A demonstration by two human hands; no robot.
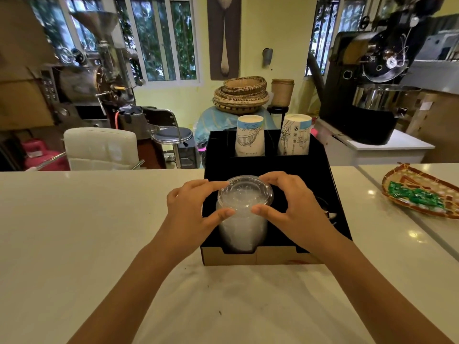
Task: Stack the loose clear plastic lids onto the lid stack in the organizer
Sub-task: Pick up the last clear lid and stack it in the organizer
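Observation:
A tall stack of clear plastic lids [242,224] stands in the front left slot of a black cardboard organizer [332,194] on the white counter. The top lids [244,191] sit at the stack's head. My left hand [192,207] grips them from the left, thumb at the near rim and fingers along the far rim. From the right, my right hand [293,204] holds the same lids in the same way. Both hands hide parts of the lid rim. No loose lids show on the counter.
Two stacks of printed paper cups [249,136] [294,135] stand in the organizer's back slots. A woven tray with green packets [419,192] lies at the right. Beyond the counter stand a white chair [100,147], a stool and coffee roasters.

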